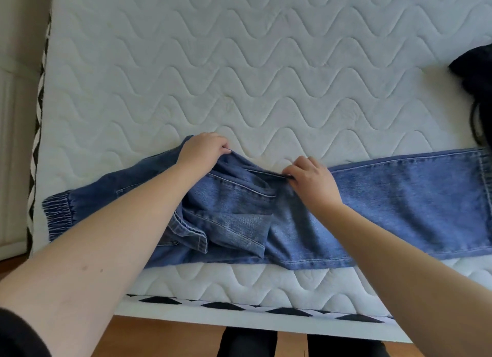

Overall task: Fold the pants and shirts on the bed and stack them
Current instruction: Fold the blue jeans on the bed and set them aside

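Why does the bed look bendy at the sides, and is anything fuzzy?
Head view: the wide lens curves the mattress edges; soft daylight, no glare; faint shadows under both arms on the jeans; the dark clothing at right looks blurry.

A bare white mattress (239, 63) with wavy quilted stitching fills most of the view. Its side band (37, 132) carries a black-and-white diamond pattern along the left and near edges. Under the near edge shows a warm orange-brown wooden floor (165, 340). On the left stands a pale beige wall (16, 23), with a white panelled surface (8, 156) below it. Soft, even daylight falls over the mattress, without hard shadows.
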### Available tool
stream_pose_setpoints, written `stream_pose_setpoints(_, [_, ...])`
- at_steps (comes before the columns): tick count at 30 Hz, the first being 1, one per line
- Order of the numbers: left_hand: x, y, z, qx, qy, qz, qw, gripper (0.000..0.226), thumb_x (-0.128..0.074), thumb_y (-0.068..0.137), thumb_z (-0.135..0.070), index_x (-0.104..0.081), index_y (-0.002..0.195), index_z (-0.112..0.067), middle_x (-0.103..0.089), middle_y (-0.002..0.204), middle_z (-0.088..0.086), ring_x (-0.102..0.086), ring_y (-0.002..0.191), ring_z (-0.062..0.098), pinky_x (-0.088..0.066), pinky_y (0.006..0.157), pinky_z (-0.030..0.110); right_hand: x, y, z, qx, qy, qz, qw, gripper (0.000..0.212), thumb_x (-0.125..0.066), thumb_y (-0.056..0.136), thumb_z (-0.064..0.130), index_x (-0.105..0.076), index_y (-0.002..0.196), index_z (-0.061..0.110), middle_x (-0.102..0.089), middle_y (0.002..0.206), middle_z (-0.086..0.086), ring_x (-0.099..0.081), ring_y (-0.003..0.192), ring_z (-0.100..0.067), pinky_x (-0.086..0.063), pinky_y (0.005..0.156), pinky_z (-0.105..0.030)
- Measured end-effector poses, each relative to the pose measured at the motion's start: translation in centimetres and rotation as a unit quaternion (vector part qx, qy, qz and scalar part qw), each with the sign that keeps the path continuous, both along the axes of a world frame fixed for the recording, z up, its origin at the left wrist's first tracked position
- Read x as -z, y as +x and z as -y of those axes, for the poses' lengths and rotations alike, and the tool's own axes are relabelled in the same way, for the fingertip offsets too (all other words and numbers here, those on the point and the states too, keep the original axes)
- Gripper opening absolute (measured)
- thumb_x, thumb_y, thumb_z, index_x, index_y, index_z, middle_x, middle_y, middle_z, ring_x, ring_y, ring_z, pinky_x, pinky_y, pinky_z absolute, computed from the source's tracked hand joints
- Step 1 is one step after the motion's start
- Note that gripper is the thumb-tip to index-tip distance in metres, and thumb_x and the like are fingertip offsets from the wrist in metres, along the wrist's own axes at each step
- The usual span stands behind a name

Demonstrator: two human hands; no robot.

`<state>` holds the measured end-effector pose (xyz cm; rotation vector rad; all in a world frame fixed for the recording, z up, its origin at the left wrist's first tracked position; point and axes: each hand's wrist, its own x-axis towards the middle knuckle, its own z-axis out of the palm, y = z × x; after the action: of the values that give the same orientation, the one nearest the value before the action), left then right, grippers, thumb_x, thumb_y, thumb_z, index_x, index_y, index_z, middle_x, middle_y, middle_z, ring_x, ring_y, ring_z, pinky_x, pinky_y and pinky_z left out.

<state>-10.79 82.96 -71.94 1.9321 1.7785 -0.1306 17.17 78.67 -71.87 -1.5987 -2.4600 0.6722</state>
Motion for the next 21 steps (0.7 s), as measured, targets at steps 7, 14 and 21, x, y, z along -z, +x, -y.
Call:
stream_pose_setpoints(7, [0.3,-0.5,-1.1,0.044,0.02,-0.039,0.998,0.027,-0.05,0.1,-0.032,-0.067,0.091,-0.013,-0.07,0.091,0.008,-0.061,0.085,0.031,-0.037,0.072,0.036,-0.6,1.5,0.0,0.001,-0.011,0.013,1.0,0.021,-0.078,0.075,0.004,-0.075,0.095,0.011,-0.067,0.087,-0.007,-0.061,0.078,-0.035,-0.048,0.07,-0.042])
stream_pose_setpoints(14, [0.3,0.1,-1.5,0.046,-0.039,0.081,0.995,0.014,-0.069,0.088,-0.032,-0.064,0.094,-0.02,-0.056,0.087,-0.01,-0.054,0.087,0.015,-0.037,0.073,0.03,-0.3,-1.2,-2.4,-0.058,-0.129,0.046,0.989,0.027,-0.055,0.097,0.032,-0.068,0.113,0.015,-0.066,0.106,-0.005,-0.057,0.104,-0.028,-0.04,0.089,-0.035])
stream_pose_setpoints(21, [0.4,2.0,-2.0,0.034,-0.115,0.108,0.987,0.005,-0.071,0.086,-0.024,-0.07,0.091,-0.022,-0.064,0.086,-0.008,-0.062,0.088,0.017,-0.038,0.07,0.025,-1.2,-1.2,-2.9,0.029,-0.104,-0.036,0.994,0.012,-0.068,0.088,0.013,-0.071,0.095,0.004,-0.068,0.093,-0.012,-0.059,0.093,-0.033,-0.042,0.084,-0.037])
